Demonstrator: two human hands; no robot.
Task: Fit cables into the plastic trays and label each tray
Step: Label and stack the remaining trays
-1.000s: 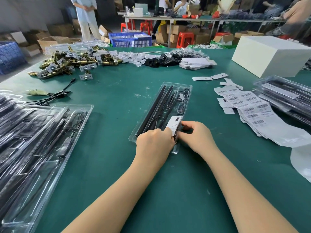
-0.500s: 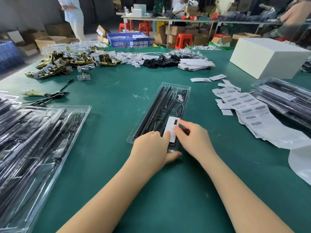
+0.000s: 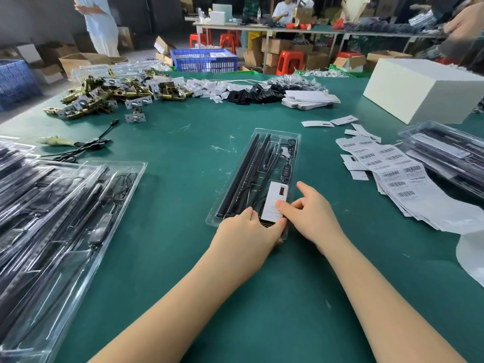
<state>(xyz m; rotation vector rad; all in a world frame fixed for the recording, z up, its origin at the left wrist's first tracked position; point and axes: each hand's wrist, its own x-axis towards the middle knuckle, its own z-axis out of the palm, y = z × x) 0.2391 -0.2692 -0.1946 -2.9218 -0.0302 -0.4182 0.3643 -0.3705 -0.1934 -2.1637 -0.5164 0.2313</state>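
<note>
Lying near the middle of the green table [image 3: 183, 258], a clear plastic tray [image 3: 293, 137] holds long black strips [image 3: 243, 176], thin black cables [image 3: 290, 146] and a small black controller [image 3: 286, 172]. A white label [image 3: 276, 199] sits on the tray's near end.

Left hand [image 3: 245, 234]: fingers curled over the near end of the tray, thumb at the label's lower edge, gripping the tray.

Right hand [image 3: 313, 214]: thumb tip pressed on the label, forefinger raised and extended, other fingers loosely bent. Whether it pinches the label cannot be told.

Toward the left edge: a stack of filled clear trays [image 3: 52, 218]. Toward the right edge: sheets of barcode stickers [image 3: 398, 179] fanned out beside more filled trays [image 3: 450, 155]. Far side: a heap of brass latches [image 3: 104, 98] and a white box [image 3: 424, 87] at the far right corner.
</note>
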